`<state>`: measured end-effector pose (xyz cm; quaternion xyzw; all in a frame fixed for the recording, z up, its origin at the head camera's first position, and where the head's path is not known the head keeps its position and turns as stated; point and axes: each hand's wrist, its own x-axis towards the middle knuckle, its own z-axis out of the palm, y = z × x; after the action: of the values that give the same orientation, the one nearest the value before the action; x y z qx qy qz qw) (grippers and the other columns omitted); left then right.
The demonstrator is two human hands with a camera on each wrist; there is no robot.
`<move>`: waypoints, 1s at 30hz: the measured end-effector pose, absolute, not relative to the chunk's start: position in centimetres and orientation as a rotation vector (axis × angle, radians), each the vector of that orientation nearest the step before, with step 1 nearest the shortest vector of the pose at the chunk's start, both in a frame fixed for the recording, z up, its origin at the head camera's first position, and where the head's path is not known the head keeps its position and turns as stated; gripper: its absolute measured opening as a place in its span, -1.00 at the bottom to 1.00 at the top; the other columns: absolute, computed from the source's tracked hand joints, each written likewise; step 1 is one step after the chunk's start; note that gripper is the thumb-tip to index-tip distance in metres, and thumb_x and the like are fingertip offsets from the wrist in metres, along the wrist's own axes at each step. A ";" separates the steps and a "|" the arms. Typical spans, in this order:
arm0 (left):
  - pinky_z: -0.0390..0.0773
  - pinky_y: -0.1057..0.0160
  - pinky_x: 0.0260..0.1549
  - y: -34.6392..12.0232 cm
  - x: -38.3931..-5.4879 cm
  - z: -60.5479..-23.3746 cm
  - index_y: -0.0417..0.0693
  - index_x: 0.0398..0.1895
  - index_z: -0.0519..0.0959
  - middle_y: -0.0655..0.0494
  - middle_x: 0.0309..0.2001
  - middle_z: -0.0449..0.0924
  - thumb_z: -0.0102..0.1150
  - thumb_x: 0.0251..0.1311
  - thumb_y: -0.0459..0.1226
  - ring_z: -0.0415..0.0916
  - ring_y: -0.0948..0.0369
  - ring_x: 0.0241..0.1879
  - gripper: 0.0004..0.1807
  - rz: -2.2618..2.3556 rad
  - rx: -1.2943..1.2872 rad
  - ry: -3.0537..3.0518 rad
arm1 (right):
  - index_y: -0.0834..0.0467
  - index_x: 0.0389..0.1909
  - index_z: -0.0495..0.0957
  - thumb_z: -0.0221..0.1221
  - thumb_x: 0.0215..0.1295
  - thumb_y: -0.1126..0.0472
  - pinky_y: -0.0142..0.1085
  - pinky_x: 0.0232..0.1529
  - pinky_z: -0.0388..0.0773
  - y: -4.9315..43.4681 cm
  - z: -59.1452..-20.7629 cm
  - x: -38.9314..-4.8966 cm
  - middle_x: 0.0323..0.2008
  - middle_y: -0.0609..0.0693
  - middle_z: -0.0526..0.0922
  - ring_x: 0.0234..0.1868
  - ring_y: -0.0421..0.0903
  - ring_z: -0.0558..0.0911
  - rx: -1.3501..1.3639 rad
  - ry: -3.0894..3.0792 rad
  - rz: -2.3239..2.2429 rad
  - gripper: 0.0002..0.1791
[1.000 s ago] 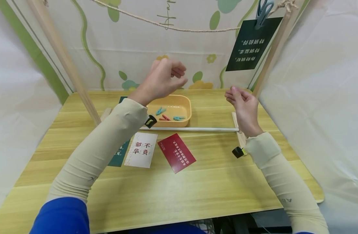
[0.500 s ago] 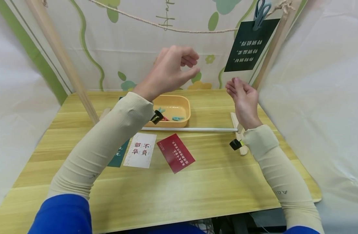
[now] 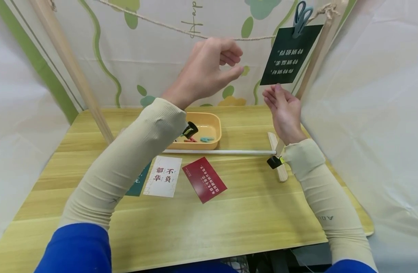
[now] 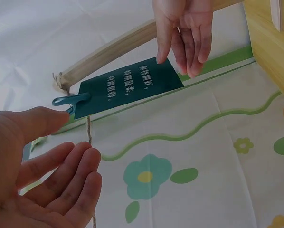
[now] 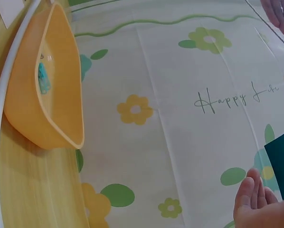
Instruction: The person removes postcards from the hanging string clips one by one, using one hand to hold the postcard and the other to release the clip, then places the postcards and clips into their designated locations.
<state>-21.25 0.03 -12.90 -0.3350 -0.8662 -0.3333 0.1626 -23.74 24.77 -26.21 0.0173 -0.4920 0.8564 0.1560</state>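
Note:
A dark green card point(image 3: 287, 55) with white writing hangs from the twine point(image 3: 168, 26) by a blue-grey clothespin point(image 3: 301, 19), near the right post. My right hand point(image 3: 284, 113) is raised just below it, fingers loosely bent, thumb tip right at the card's lower edge. To the card's left, my left hand point(image 3: 210, 72) is up in the air with nothing in it, thumb and fingers apart. In the left wrist view that thumb points toward the clothespin point(image 4: 73, 100) and overlaps it slightly. The right wrist view catches only a corner of the card point(image 5: 282, 159).
A yellow basin point(image 3: 214, 131) with several small clothespins stands at the table's back, behind a white rod point(image 3: 222, 152). Nearer lie a red card point(image 3: 205, 180), a white card point(image 3: 162, 176) and a green card point(image 3: 139, 184) partly under the left sleeve. Wooden posts point(image 3: 70, 68) flank the twine.
My left hand has moved up and to the right, toward the hanging card. My right hand has risen to the card's lower edge.

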 end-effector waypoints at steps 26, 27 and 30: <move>0.40 0.64 0.20 3.3 -23.9 -8.8 -0.01 0.25 0.60 0.17 0.22 0.64 0.14 0.54 -0.08 0.54 0.35 0.16 -0.64 -0.747 -0.802 -2.468 | 0.25 -0.12 0.61 0.24 0.47 0.15 -0.44 0.02 0.72 23.6 -26.6 -23.9 -0.14 0.09 0.72 -0.12 -0.11 0.73 0.000 -1.344 2.502 -0.78; 0.39 0.65 0.20 3.5 -23.9 -8.6 0.00 0.26 0.59 0.18 0.24 0.63 0.13 0.55 -0.07 0.53 0.35 0.17 -0.64 -0.733 -0.797 -2.474 | 0.25 -0.13 0.61 0.24 0.47 0.15 -0.44 0.01 0.72 23.5 -26.7 -23.9 -0.15 0.09 0.72 -0.12 -0.11 0.73 0.004 -1.335 2.504 -0.79; 0.36 0.66 0.22 4.2 -24.0 -8.1 0.02 0.29 0.57 0.19 0.28 0.60 0.12 0.56 -0.04 0.47 0.36 0.18 -0.61 -0.731 -0.786 -2.501 | 0.25 -0.16 0.61 0.25 0.45 0.17 -0.44 0.01 0.72 23.4 -26.7 -23.9 -0.15 0.10 0.72 -0.13 -0.11 0.73 0.011 -1.310 2.504 -0.81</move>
<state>-23.96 4.23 -8.13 -0.2825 -0.8988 -0.2626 0.2085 -23.91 23.39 -26.75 0.0039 -0.4578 0.8750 0.1573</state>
